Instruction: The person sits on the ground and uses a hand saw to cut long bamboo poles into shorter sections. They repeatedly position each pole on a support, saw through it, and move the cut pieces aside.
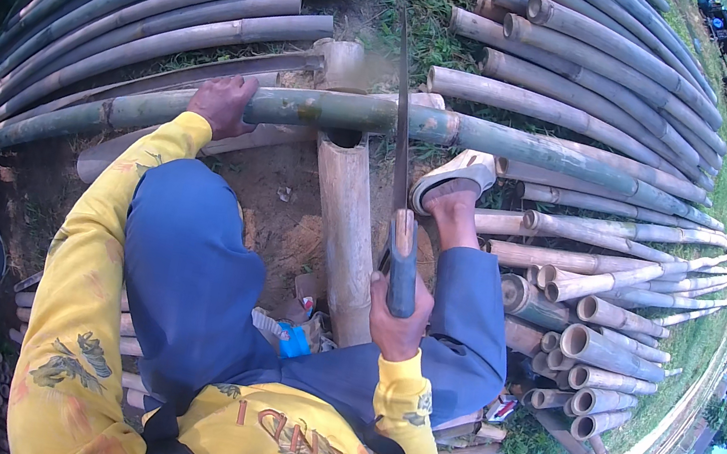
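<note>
soft even daylight | faint shadows | edges bend (fisheye, dark rim) | blade motion-blurred

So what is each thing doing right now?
Left hand: gripping the green pole.
Right hand: gripping the knife handle.
Long knife: blade up, crossing the green pole.
Green bamboo pole: lying across a pale support post.
Support post: lying on dirt.
Cut bamboo: stacked.

Bare dirt ground [280, 203] with grass patches — bamboo poles [603, 84] in piles, short support logs [348, 234].
</note>
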Demonstrator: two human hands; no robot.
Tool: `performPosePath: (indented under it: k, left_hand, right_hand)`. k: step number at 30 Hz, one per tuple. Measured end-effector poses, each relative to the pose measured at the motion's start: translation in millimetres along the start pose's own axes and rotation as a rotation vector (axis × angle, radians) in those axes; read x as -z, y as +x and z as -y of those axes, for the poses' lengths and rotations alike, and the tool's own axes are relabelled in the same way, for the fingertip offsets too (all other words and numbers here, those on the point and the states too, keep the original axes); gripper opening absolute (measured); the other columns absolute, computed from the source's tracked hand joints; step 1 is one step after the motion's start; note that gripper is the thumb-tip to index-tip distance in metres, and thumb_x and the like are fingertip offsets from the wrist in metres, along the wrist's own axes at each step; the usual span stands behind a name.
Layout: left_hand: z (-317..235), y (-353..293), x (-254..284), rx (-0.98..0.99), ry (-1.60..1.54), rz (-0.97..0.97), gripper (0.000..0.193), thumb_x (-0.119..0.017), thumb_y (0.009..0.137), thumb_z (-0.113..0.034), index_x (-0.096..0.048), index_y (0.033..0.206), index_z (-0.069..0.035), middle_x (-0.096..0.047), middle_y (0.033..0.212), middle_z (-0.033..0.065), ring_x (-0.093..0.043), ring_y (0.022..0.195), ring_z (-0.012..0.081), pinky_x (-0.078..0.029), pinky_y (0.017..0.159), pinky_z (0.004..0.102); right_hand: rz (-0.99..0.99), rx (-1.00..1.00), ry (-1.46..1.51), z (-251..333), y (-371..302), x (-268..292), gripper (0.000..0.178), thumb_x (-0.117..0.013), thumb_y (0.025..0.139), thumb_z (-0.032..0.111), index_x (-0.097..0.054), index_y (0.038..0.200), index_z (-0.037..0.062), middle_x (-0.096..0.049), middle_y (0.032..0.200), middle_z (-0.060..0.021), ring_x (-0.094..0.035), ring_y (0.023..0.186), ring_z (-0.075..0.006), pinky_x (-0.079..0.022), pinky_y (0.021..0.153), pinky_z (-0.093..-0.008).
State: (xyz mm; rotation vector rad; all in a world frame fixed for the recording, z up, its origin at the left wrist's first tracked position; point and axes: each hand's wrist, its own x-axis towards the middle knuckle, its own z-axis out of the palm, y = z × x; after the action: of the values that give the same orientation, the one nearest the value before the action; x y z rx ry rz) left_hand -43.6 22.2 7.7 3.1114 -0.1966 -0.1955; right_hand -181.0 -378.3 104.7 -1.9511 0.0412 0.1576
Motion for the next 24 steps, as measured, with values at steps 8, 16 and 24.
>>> performPosePath:
  k: [8,16,24]
  left_hand:
    - [-3,4,0,-0.030,-0.036,-0.055,0.060,-0.089,0.070,-0.035,-0.056,0.111,-0.007,-0.067,0.103,0.0183,-0.069,0.102,0.0398,-0.055,0.091,0.0495]
    - [-1,-7,-4,0.005,-0.026,-0.028,0.060,-0.087,0.071,-0.036,-0.057,0.114,-0.008,-0.068,0.103,0.0183,-0.070,0.099,0.0397,-0.057,0.090,0.0495]
    - [-4,10,0,-0.038,-0.044,-0.049,0.059,-0.086,0.071,-0.035,-0.056,0.113,-0.008,-0.068,0.103,0.0178,-0.070,0.101,0.0388,-0.056,0.092,0.0488]
  right_hand:
    - [-0.033,0.009,0.046,-16,17,-2,0.007,-0.070,0.091,0.002,-0.064,0.089,-0.0003,-0.055,0.065,-0.0016,-0.048,0.060,-0.0081,-0.042,0.057,-0.0296]
    - [0.021,-0.076,-0.065,-3,-94,47,0.034,-0.073,0.087,-0.002,-0.070,0.120,-0.0042,-0.069,0.082,-0.0073,-0.063,0.073,-0.0096,-0.053,0.072,-0.0283]
    - [0.011,-0.010,0.100,-10,62,-9,0.019,-0.072,0.092,0.000,-0.057,0.079,0.0018,-0.053,0.067,0.0003,-0.047,0.062,-0.0077,-0.042,0.058,-0.0275]
